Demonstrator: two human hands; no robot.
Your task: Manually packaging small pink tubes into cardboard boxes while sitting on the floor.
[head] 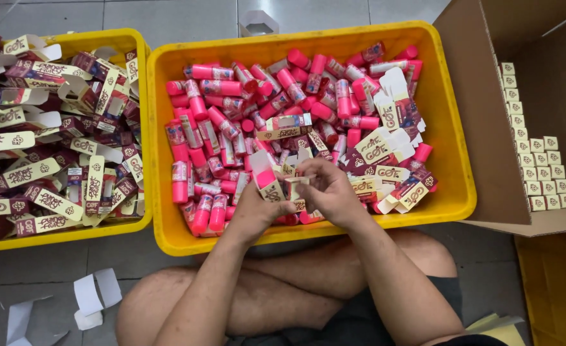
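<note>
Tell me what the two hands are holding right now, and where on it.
Left hand holds a small carton with a pink tube in it, by its lower end. Right hand pinches the flap of a small open carton.

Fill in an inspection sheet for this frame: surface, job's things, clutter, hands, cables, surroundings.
Surface: grey tiled floor; the person sits cross-legged on it.
Job's things: small carton and pink tube held over the middle yellow crate, which is full of pink tubes.
Clutter: paper scraps on the floor.
Hands: left hand grips the pink tube; right hand holds the small carton.
Cables: nothing seen.
Surroundings: left yellow crate of flat printed cartons; cardboard box with stacked packed cartons.
</note>
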